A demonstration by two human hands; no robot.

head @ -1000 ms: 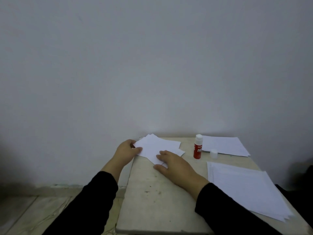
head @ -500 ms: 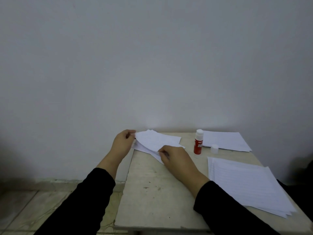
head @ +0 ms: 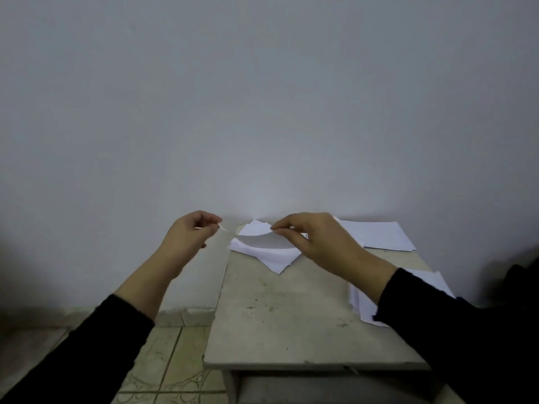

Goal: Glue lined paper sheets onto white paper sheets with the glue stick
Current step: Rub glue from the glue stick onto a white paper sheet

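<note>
Fingertips [head: 274, 228] of the right hand [head: 318, 243] pinch one corner of a white paper sheet [head: 262, 239], thumb below and index finger above, while the other fingers of that hand curl loosely. The left hand [head: 189, 234] pinches the opposite corner of the same sheet between thumb and forefinger, out past the left edge of the table [head: 280, 316]. The sheet hangs between the two hands in a shallow downward curve, lifted just above the paper stack [head: 268, 255] that lies at the table's far left corner; whether its lowest part touches the stack cannot be told. The stack is loosely fanned, with corners pointing toward the near side of the table and one edge overhanging the table's left side.

At the table's far right corner lies a second pile of sheets [head: 379, 236], flat and partly hidden behind the right hand. Along the table's right edge, nearer the person, a third pile of paper [head: 361, 307] shows beneath the right forearm; its printing is too blurred to make out. Black sleeves [head: 437, 310] cover both forearms down to the wrists. The table top is pale, scuffed and speckled with dark marks. To the left of the table a tiled floor [head: 175, 360] meets a plain grey wall [head: 262, 112], which rises behind the table
</note>
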